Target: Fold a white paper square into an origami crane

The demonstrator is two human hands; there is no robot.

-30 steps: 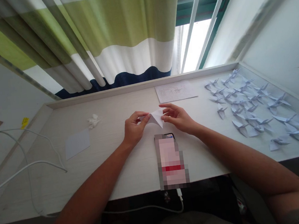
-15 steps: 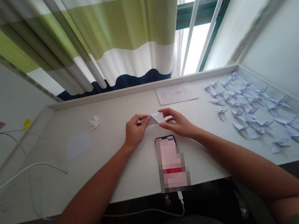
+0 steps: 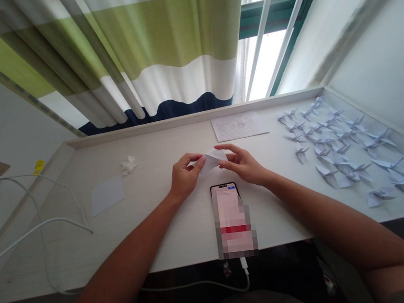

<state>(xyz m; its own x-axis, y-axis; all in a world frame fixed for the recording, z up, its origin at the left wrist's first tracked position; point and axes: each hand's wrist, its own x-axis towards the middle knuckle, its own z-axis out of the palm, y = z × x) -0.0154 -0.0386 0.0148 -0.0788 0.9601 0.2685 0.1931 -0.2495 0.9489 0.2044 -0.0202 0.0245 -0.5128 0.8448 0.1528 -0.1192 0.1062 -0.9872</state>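
Note:
A small piece of folded white paper (image 3: 213,160) is held up over the desk, between my two hands. My left hand (image 3: 187,173) pinches its left side, thumb on top and fingers behind. On the other side, the thumb and fingers of my right hand (image 3: 242,164) close on the paper's right edge. Just below the hands lies a phone (image 3: 227,207) with a lit screen, partly blurred out. Several folded paper cranes (image 3: 335,138) are grouped at the right end of the desk.
The white desk (image 3: 161,243) has a raised rim at the back. A printed sheet (image 3: 240,125) lies near that rim. To the left are a blank paper square (image 3: 107,196), a crumpled tissue (image 3: 128,165) and a white cable (image 3: 64,220). Another cable (image 3: 245,266) plugs into the phone.
The folded paper has tilted, so more of its flat face shows. My right hand's fingers have shifted slightly along its edge; my left hand keeps its pinch.

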